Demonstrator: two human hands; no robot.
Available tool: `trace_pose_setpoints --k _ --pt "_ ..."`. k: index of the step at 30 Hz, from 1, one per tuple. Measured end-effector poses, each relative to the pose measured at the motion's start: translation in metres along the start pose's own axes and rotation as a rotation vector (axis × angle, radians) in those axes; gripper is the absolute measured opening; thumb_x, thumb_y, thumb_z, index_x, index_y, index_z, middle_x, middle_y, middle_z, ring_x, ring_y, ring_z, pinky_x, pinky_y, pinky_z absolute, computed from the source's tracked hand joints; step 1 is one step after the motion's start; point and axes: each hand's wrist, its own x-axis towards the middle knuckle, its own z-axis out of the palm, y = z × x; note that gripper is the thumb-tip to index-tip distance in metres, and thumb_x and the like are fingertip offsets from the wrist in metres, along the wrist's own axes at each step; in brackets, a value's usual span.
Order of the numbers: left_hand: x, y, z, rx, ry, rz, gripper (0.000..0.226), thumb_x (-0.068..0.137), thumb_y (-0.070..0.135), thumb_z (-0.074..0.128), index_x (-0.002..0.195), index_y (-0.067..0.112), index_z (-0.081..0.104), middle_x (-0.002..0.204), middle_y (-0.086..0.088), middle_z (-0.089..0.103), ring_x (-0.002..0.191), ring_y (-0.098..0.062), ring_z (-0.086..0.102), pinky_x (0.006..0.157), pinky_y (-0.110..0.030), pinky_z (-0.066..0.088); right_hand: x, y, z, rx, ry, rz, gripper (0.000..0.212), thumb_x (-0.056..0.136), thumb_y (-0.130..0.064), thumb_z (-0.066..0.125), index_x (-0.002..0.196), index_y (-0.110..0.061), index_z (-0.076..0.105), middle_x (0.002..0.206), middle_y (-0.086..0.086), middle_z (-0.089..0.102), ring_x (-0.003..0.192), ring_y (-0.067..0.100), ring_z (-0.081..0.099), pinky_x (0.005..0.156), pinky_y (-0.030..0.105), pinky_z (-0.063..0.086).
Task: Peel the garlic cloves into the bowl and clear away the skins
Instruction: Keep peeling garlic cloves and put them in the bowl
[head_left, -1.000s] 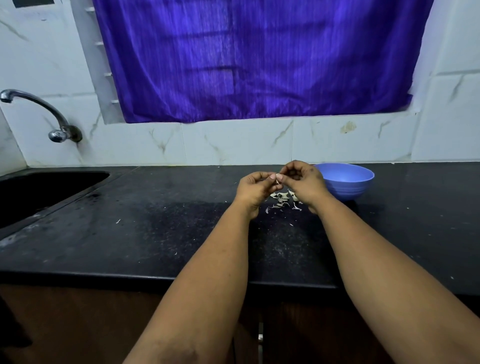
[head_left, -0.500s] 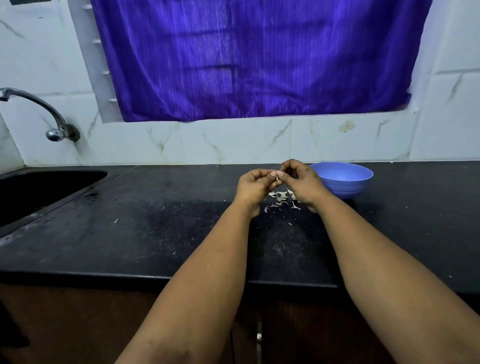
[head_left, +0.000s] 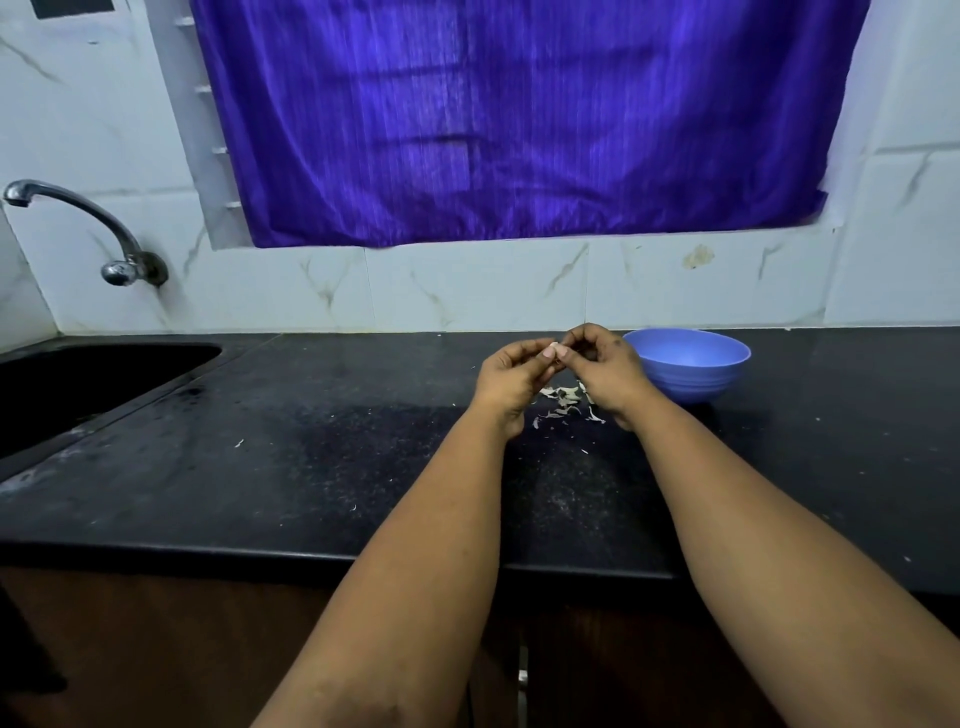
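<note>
At the far left the sink (head_left: 78, 384) is sunk into the black worktop (head_left: 311, 467), with the tap (head_left: 78, 218) above it; both are well apart from your work, so they play no part for now.

Your left hand (head_left: 511, 371) is raised above the worktop, fingers curled, and it pinches a small pale garlic clove (head_left: 554, 352) at its fingertips. I think you hold it there so that the other hand can pull against it. Your right hand (head_left: 602, 364) meets it from the other side, its fingers also curled onto the same clove, probably to tear off the skin; how much skin is left is too small to tell.

Directly below both hands the loose skins (head_left: 563, 402) lie in a small heap on the worktop. Peeling over one spot keeps them together, which should make the clearing easier.

The blue bowl (head_left: 688, 364) stands just beside your right hand, near enough for dropping a peeled clove in. Its inside is not visible from here.
</note>
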Motion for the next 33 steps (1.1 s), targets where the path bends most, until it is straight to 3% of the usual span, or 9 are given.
trace_pose_setpoints --k 7,11,17,19,21,24,26,29,33 --pt "0.003 0.005 -0.006 -0.147 0.039 0.006 0.01 0.091 -0.006 0.055 0.089 0.003 0.06 0.086 -0.009 0.064 0.069 -0.013 0.071 0.067 -0.016 0.055 0.001 0.0 0.0 -0.012 0.09 0.047 0.017 0.086 -0.014 0.07 0.077 -0.024 0.06 0.078 -0.006 0.062 0.078 0.011 0.058 0.077 0.026 0.048" --pt "0.003 0.003 -0.004 -0.13 0.017 0.005 0.01 0.091 -0.008 0.054 0.09 0.0 0.06 0.081 -0.011 0.067 0.072 -0.016 0.071 0.076 -0.02 0.057 -0.001 -0.003 -0.005 0.028 0.179 0.057 0.019 0.078 -0.007 0.077 0.078 -0.019 0.062 0.071 0.0 0.068 0.066 0.012 0.064 0.064 0.028 0.052" --pt "0.004 0.001 -0.003 -0.028 0.049 -0.002 0.012 0.091 -0.005 0.055 0.088 0.005 0.061 0.077 -0.005 0.068 0.067 -0.011 0.07 0.072 -0.018 0.056 0.003 0.002 -0.008 -0.043 0.204 0.063 0.013 0.081 -0.006 0.074 0.08 -0.019 0.072 0.074 0.002 0.072 0.072 0.014 0.069 0.075 0.029 0.058" --pt "0.004 0.0 -0.003 0.032 0.061 -0.005 0.012 0.091 -0.002 0.057 0.087 0.008 0.062 0.078 -0.004 0.068 0.064 -0.01 0.068 0.071 -0.019 0.055 0.004 0.005 -0.007 -0.1 0.153 0.095 0.015 0.088 0.001 0.063 0.092 -0.01 0.073 0.078 0.002 0.071 0.072 0.01 0.068 0.077 0.024 0.058" --pt "0.004 -0.001 -0.003 0.042 0.068 -0.001 0.012 0.091 -0.002 0.058 0.087 0.008 0.062 0.079 -0.006 0.067 0.064 -0.008 0.066 0.069 -0.017 0.055 0.002 0.004 -0.006 -0.152 0.114 0.112 0.015 0.089 0.002 0.061 0.096 -0.006 0.072 0.078 0.003 0.07 0.064 0.001 0.066 0.065 0.012 0.054" --pt "0.003 -0.001 -0.003 0.061 0.062 0.012 0.012 0.09 -0.003 0.059 0.086 0.007 0.062 0.08 -0.008 0.064 0.067 -0.009 0.064 0.07 -0.015 0.055 -0.002 -0.001 -0.007 -0.111 0.177 0.111 0.004 0.081 -0.006 0.074 0.082 -0.008 0.072 0.068 0.004 0.07 0.052 0.002 0.065 0.053 0.015 0.051" --pt "0.003 -0.003 -0.003 0.088 0.054 0.015 0.011 0.089 -0.003 0.06 0.086 0.007 0.063 0.081 -0.008 0.064 0.071 -0.011 0.064 0.072 -0.015 0.055 -0.002 -0.003 -0.009 -0.133 0.235 0.095 0.011 0.075 -0.012 0.08 0.072 -0.016 0.07 0.064 0.001 0.068 0.054 0.009 0.063 0.055 0.024 0.053" --pt "0.004 -0.005 -0.003 0.12 0.052 0.013 0.009 0.089 -0.002 0.061 0.087 0.007 0.064 0.081 -0.009 0.063 0.07 -0.011 0.064 0.071 -0.015 0.055 -0.003 -0.003 -0.009 -0.127 0.208 0.079 0.014 0.075 -0.013 0.08 0.072 -0.023 0.069 0.066 -0.006 0.063 0.058 0.008 0.056 0.052 0.02 0.046" --pt "0.004 -0.005 -0.003 0.127 0.038 0.018 0.01 0.088 -0.003 0.062 0.087 0.007 0.064 0.083 -0.01 0.065 0.069 -0.008 0.066 0.073 -0.015 0.055 -0.006 -0.007 -0.005 -0.12 0.191 0.1 0.018 0.073 -0.024 0.083 0.066 -0.024 0.066 0.072 -0.006 0.067 0.062 0.004 0.058 0.06 0.02 0.047"
